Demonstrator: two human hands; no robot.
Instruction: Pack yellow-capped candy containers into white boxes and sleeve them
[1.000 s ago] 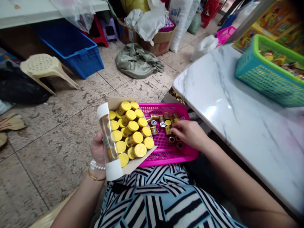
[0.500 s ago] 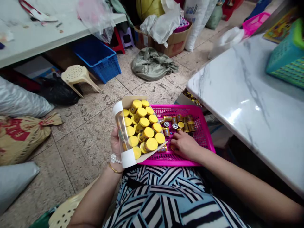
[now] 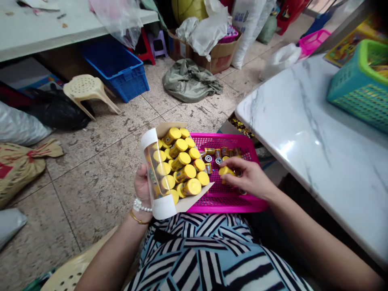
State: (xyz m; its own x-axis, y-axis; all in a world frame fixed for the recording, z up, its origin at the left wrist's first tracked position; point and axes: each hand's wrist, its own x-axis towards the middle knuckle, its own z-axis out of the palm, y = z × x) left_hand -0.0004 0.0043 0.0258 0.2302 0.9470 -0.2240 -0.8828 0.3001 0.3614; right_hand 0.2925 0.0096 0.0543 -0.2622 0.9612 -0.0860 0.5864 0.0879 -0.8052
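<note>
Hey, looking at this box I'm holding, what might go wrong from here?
The open box in your left hand is crowded with yellow-capped containers, so tipping it might spill some. The single container pinched in your right hand, over the pink basket, could slip and drop.

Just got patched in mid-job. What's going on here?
A person's left hand holds an open box with a clear window, packed with yellow-capped containers. The right hand grips one yellow-capped container over a pink basket, where more small containers lie loose. In this view the box hides the basket's left part.
</note>
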